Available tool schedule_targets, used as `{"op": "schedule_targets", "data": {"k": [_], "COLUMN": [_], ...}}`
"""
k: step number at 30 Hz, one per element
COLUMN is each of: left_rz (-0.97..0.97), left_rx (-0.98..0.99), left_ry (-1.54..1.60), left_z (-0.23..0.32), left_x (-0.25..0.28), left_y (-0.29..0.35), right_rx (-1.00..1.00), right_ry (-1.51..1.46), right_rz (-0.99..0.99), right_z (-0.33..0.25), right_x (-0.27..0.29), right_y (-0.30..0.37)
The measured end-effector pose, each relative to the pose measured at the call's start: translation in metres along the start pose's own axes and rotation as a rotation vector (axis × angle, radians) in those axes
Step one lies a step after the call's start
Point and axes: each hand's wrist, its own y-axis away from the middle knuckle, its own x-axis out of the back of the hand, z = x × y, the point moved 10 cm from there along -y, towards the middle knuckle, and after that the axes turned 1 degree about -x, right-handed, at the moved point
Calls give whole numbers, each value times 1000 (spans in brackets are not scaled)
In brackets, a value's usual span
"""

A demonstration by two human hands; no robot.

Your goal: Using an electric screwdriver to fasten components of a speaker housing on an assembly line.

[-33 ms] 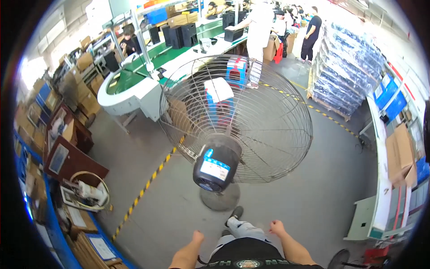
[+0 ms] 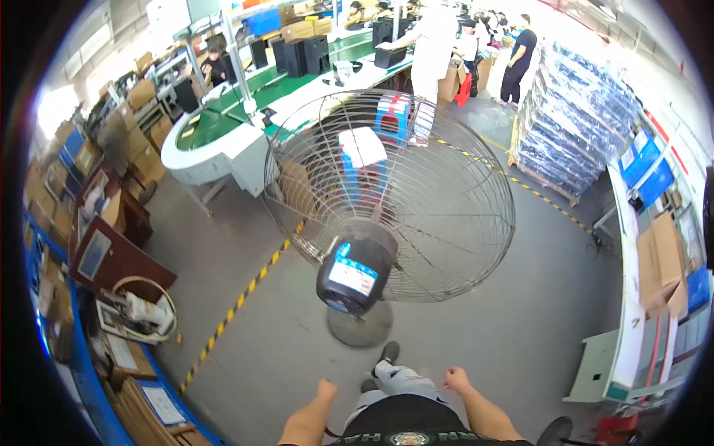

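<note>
My left hand hangs low in front of me, its fingers curled in and nothing seen in it. To its right, my right hand is held at waist height, also loosely closed with no object showing. Neither touches anything. Nearest to both is a large pedestal fan ahead, with a wide wire cage, a black motor housing bearing a white and blue label, and a round base on the floor just beyond my feet.
A green conveyor with black boxes curves at the back left, with people around it. Stools stand behind the fan. Wrapped pallet goods and a white bench are on the right. Cartons and a leaning brown panel line the left.
The fan and floor markings sit very slightly further left in the picture. My hands keep nearly the same pose.
</note>
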Motion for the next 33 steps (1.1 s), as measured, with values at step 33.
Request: {"op": "schedule_targets", "data": {"k": [33], "left_rz": [-502], "left_rx": [188], "left_ry": [54], "left_z": [341], "left_x": [-318], "left_y": [121], "right_rx": [-248], "right_ry": [-132], "right_rz": [23], "right_z": [111], "right_x": [483], "right_y": [-269]}}
